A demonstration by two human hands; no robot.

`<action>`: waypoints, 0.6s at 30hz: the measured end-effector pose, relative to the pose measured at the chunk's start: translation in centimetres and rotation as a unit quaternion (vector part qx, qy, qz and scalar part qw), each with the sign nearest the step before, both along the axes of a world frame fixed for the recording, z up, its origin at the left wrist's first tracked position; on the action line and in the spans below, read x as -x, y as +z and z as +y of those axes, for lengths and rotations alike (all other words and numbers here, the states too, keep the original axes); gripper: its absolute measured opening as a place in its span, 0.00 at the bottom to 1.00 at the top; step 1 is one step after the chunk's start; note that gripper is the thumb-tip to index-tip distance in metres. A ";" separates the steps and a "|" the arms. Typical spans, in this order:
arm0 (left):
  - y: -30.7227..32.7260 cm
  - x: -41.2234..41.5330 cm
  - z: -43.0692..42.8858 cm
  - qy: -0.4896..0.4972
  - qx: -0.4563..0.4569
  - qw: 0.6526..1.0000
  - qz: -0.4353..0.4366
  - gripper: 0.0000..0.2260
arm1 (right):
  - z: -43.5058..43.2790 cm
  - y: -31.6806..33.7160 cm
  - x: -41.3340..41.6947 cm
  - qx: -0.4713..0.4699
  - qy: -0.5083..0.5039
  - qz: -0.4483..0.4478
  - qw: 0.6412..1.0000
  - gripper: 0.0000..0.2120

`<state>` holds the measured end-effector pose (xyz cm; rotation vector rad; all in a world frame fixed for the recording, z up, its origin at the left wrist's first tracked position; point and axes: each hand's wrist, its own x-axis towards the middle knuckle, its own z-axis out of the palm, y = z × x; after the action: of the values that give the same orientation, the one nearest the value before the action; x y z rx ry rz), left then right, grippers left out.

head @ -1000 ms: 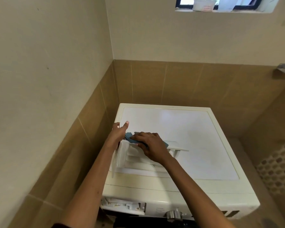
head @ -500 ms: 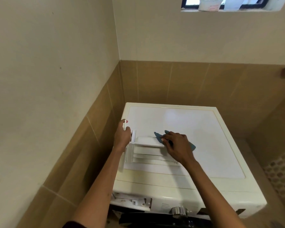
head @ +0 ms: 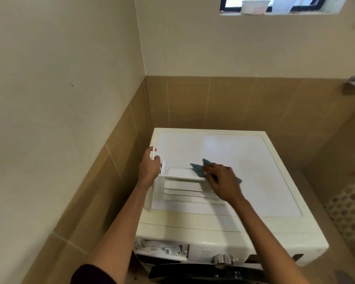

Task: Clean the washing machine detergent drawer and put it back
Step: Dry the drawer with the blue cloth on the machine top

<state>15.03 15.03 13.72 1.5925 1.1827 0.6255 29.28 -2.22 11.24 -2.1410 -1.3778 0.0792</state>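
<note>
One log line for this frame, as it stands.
stage: cleaning | drawer: out, on washer top | left hand: grips drawer end | right hand: holds blue cloth on drawer | slot: empty

No readable text, print on windowsill tub (head: 254,7) blurred

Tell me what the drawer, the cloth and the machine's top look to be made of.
Drawer: white moulded plastic, semi-glossy, with thin ribbed walls. Cloth: soft blue fabric, matte; it folds and crumples, perhaps microfibre. Machine's top: smooth glossy white panel that reflects light; plastic or laminate, unclear.
</note>
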 end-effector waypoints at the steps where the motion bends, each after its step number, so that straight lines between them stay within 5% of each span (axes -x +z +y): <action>1: 0.0 0.0 -0.1 -0.001 0.004 1.000 -0.004 0.17 | -0.9 -0.1 -0.9 -0.001 -0.021 0.006 1.000 0.17; 6: 0.1 0.0 -0.1 -0.022 0.007 1.000 0.007 0.18 | -0.1 0.0 -1.0 0.032 -0.082 0.029 0.996 0.19; 13: -0.1 -0.2 0.3 -0.038 -0.011 0.999 0.034 0.20 | 5.2 0.4 5.4 0.017 0.037 0.007 0.999 0.14; 18: -0.2 -0.2 0.3 -0.028 -0.006 0.999 0.033 0.22 | 2.4 0.0 2.7 -0.015 0.059 0.024 0.998 0.13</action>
<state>15.26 15.37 13.56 1.6610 1.1801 0.5484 26.58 0.18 11.27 -2.0189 -1.4683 0.1551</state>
